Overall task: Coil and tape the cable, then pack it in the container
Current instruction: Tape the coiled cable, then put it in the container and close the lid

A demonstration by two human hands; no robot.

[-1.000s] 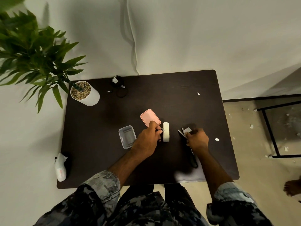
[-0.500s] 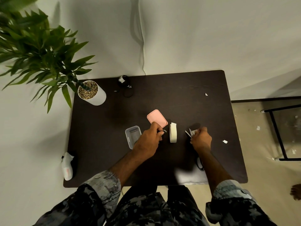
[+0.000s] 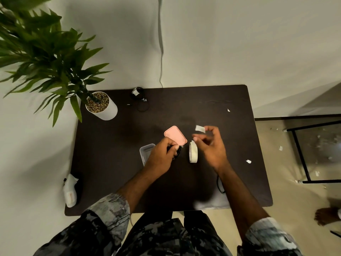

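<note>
My left hand point(image 3: 162, 156) is closed around a small black coiled cable point(image 3: 176, 153), mostly hidden in the fist, just in front of the pink lid point(image 3: 175, 135). The clear container point(image 3: 145, 154) sits open to the left, partly under that hand. My right hand point(image 3: 212, 146) is raised above the table, pinching a short white piece of tape point(image 3: 199, 128) at the fingertips. The white tape roll point(image 3: 193, 152) stands on edge between the two hands.
A potted plant point(image 3: 101, 106) stands at the dark table's point(image 3: 114, 163) back left corner. Another coiled black cable point(image 3: 140, 98) lies at the back edge. A white object point(image 3: 70, 191) rests at the front left. Scissors point(image 3: 220, 185) lie under my right forearm. Paper scraps dot the right side.
My right hand let go of the scissors, rose from the table and moved left toward the roll with a cut piece of tape. The left hand stays on the cable.
</note>
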